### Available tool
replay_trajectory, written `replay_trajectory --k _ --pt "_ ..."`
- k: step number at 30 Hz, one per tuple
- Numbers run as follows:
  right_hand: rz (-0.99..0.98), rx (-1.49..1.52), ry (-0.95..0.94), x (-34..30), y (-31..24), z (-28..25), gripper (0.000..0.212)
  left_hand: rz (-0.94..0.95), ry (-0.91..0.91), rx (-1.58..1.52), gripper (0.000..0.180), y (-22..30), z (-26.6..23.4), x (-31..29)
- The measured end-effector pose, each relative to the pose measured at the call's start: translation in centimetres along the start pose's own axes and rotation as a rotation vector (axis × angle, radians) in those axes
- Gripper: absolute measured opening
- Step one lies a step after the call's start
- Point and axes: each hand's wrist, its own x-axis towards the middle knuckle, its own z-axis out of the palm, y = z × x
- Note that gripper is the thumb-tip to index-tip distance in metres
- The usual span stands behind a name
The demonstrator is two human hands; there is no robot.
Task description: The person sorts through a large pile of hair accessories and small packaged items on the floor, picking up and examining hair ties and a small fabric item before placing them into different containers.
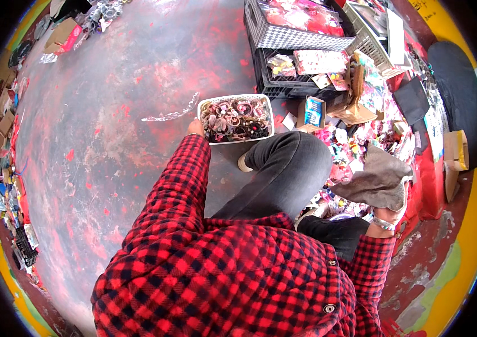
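Note:
A white plastic basket (211,140) sits in front of me, filled with pink, brown and black hair ties or similar small accessories (235,119). At its left side, my left hand (195,128) closes on the basket's edge, the fingers mostly hidden by the wall and my sleeve. Off to the right, my right hand (394,214) is closed on a grey-brown cloth (374,181), which hangs spread over a heap of colourful small goods (342,147). A bracelet circles that wrist.
Stacked crates (297,39) with bagged goods stand beyond the basket, with a beige crate (369,42) beside them. An opened cardboard box (312,112) is near my knee. A clear plastic strip (174,116) lies on the red-stained grey floor (98,151). Clutter lines the left wall.

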Motion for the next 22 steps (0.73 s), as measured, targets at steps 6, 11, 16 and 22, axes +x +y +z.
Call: replay_trajectory --k 6,11,16,22 --pt "-0.092 -0.057 0.077 -0.9 -2.1 -0.7 0.041 0.882 -0.264 0.734 0.04 -1.4 2.3 -2.9" --pt "-0.237 -0.003 0.145 -3.4 -7.1 -2.1 0.035 0.555 -0.667 0.445 0.047 -2.9 2.8 -1.5" --pt "-0.516 -0.039 0.266 -8.7 -13.2 -5.8 0.03 0.561 -0.426 0.261 0.026 -0.6 1.7 -3.7" --pt "-0.538 0.12 0.548 -17.1 -12.3 -12.9 0.036 0.573 -0.51 0.332 0.031 2.3 -0.8 -2.3"
